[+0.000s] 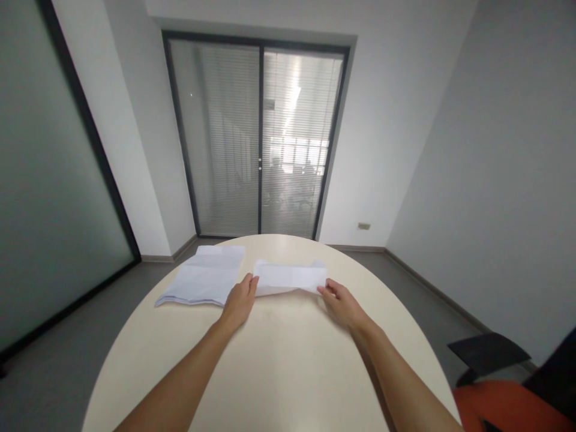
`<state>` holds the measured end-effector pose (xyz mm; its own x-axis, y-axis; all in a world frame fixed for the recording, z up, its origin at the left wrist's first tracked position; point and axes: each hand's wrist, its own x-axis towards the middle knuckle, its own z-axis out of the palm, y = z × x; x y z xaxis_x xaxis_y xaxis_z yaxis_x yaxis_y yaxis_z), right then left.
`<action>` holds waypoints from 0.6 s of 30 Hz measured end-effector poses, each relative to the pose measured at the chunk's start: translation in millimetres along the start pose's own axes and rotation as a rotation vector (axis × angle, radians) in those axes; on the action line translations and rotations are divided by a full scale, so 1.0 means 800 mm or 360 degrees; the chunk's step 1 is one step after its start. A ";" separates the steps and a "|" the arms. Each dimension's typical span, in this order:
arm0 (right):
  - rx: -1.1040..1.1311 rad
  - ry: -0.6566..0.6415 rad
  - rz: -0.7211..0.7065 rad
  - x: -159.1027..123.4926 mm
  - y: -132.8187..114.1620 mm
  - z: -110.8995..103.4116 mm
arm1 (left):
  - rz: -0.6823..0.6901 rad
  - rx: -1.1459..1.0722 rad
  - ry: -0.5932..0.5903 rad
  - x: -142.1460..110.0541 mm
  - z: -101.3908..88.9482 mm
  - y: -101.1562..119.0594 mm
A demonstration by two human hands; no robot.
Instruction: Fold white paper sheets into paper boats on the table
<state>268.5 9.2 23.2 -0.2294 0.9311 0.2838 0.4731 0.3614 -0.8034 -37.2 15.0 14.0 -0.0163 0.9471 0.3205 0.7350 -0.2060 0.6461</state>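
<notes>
A white sheet of paper (290, 278) lies folded lengthwise on the round cream table (279, 360), its near half lifted over the far half. My left hand (240, 300) pinches the sheet's left end. My right hand (341, 302) pinches its right end. Both sets of fingers are closed on the paper's edge. To the left of my left hand rests a stack of unfolded white sheets (204, 276), creased and lying flat.
A glass sliding door with blinds (258, 138) stands behind the table. A frosted glass wall (49, 198) runs along the left. An orange chair with a black armrest (499, 384) sits at the lower right, beside the table's edge.
</notes>
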 end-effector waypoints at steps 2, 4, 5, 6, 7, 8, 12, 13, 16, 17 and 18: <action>-0.0040 0.0070 0.0002 0.001 0.005 0.002 | 0.0030 -0.0074 0.0010 -0.002 0.000 0.001; -0.0060 0.0156 -0.0011 0.004 0.011 0.004 | 0.0089 -0.0226 -0.0051 -0.006 0.001 0.000; -0.0066 0.0207 -0.0017 0.005 0.013 0.005 | 0.0121 -0.0317 -0.0107 -0.007 0.002 -0.001; -0.0070 0.0255 -0.0023 0.006 0.015 0.005 | 0.0150 -0.0406 -0.0170 -0.008 0.003 -0.002; -0.0073 0.0293 -0.0030 0.007 0.016 0.005 | 0.0174 -0.0485 -0.0230 -0.008 0.004 -0.004; -0.0077 0.0320 -0.0036 0.008 0.016 0.005 | 0.0191 -0.0542 -0.0280 -0.008 0.006 -0.005; -0.0037 0.0398 -0.0014 0.011 0.014 0.001 | 0.0172 -0.0561 -0.0306 -0.002 0.010 -0.010; -0.0001 0.0411 -0.0007 0.011 0.014 -0.001 | 0.0157 -0.0563 -0.0285 0.000 0.010 -0.010; 0.0131 0.0412 0.0008 0.013 0.015 -0.003 | 0.0114 -0.0639 -0.0230 0.002 0.009 -0.008; 0.0172 0.0397 0.0021 0.013 0.017 -0.003 | 0.0095 -0.0669 -0.0234 0.002 0.009 -0.007; 0.0202 0.0383 0.0038 0.013 0.019 -0.002 | 0.0075 -0.0694 -0.0247 0.001 0.009 -0.006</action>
<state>274.9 24.6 14.9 -0.0035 0.9298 0.3681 0.3620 0.3443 -0.8663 -35.9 18.9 6.1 0.1365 0.9531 0.2702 0.3783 -0.3023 0.8749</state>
